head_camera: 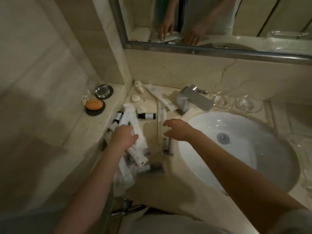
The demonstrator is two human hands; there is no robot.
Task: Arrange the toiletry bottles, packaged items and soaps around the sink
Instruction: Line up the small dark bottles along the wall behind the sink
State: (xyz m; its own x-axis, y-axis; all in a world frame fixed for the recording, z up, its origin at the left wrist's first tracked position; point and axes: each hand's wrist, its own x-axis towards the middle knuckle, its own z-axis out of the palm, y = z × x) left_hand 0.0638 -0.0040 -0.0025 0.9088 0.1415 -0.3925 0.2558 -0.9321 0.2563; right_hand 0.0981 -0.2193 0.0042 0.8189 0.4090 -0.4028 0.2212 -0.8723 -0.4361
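Toiletries lie scattered on the beige counter left of the white sink [249,168]. My left hand [122,137] rests palm down on a long white packet [133,132], which lies over more packets; whether it grips is unclear. My right hand [176,130] hovers open, fingers spread, above a clear packaged item [160,127]. A dark bottle [146,116] lies on its side ahead of the hands, and another dark bottle [118,116] lies by the ledge. Small round wrapped soaps [135,98] sit near the back corner beside another white packet [157,95].
A chrome faucet [194,100] stands behind the sink, with two clear glass dishes [248,103] to its right. On the raised left ledge sit a glass [101,90] on a dark coaster and an orange oval item [94,104]. A mirror [219,22] hangs above.
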